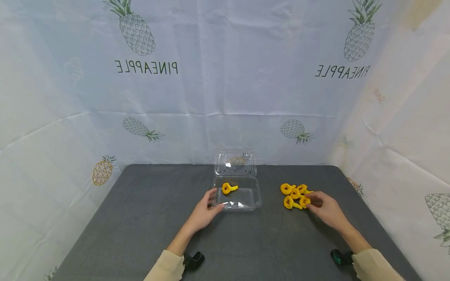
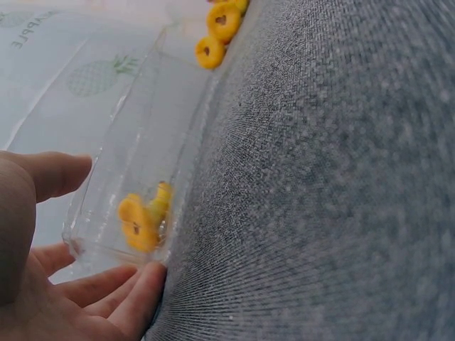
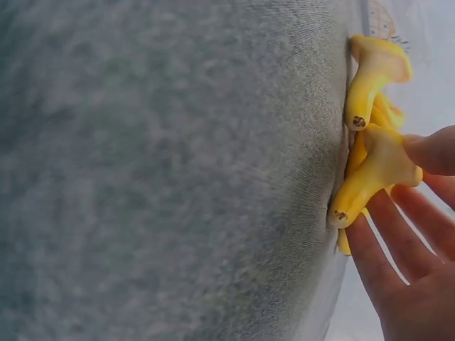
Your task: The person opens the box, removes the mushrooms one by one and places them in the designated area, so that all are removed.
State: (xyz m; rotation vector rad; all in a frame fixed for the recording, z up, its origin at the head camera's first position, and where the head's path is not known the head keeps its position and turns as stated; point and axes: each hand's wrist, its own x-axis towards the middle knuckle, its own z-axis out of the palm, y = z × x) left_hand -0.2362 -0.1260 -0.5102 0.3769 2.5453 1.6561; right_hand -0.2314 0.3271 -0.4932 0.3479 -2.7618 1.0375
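Note:
A clear plastic clamshell box [image 1: 242, 205] stands with its lid raised, a yellow mushroom [image 1: 226, 189] lying inside. My left hand [image 1: 205, 208] holds the box at its near left corner, thumb at the front and fingers along the side wall. Off to the right, several more yellow mushrooms [image 1: 288, 189] lie in a cluster. At the cluster's near right side my right hand [image 1: 327, 208] pinches one mushroom [image 3: 380, 170] between thumb and fingers. Its stem points down toward the tabletop, and another mushroom [image 3: 373, 78] lies beside it.
Everything stands on a dark grey cloth-covered table [image 1: 158, 218]. A pale curtain [image 1: 225, 89] printed with pineapples hangs behind and at both sides, right at the table's edges. The box's raised lid [image 1: 235, 162] leans up near the back edge.

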